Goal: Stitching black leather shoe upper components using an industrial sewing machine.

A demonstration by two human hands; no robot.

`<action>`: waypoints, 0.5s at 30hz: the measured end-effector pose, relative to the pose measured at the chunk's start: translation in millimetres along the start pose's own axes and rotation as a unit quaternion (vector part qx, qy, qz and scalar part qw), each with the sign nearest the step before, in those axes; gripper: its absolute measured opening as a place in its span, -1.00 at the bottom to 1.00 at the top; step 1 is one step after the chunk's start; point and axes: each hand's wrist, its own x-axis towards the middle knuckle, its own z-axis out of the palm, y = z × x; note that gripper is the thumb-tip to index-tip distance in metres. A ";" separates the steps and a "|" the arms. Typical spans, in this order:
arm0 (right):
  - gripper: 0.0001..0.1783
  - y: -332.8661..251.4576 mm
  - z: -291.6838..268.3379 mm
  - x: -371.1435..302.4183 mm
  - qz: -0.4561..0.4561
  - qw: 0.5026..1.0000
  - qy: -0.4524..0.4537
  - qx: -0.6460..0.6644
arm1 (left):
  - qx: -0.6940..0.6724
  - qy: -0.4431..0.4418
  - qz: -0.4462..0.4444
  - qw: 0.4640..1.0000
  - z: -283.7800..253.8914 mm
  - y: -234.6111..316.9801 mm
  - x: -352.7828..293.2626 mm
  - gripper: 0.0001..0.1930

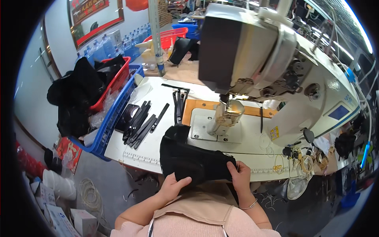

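Observation:
A black sewn fabric piece [193, 160], perhaps a shoe upper, stretches between my two hands at the table's front edge. My left hand [174, 186] grips its lower left edge, thumb on top and fingers hidden beneath. At the piece's right end, my right hand [240, 173] pinches the edge between thumb and fingers. Just beyond it stands the sewing machine's post [224, 120], under the needle area. The fabric lies in front of the post, apart from the needle.
Black strips [138, 124] lie on the white table [158, 93] at left, beside a dark phone-like object [127, 118]. A blue basket [118, 106] and a red basket [125, 69] with black pieces stand further left. The large sewing machine head [252, 51] overhangs the right side.

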 end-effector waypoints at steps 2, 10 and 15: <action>-0.69 -4.4 -7.1 -0.4 0.026 0.999 -0.029 -0.012 | 0.047 0.008 -0.063 0.997 0.0 11.7 -11.2 -0.65; -0.87 -53.3 -1.6 -0.5 -0.148 0.978 -0.088 0.116 | 0.097 -0.078 0.126 0.984 -4.1 70.1 -3.4 -0.59; -0.73 -16.1 2.2 5.0 -0.121 0.990 -0.058 -0.050 | 0.121 0.037 0.002 0.992 -35.0 19.5 28.9 -0.55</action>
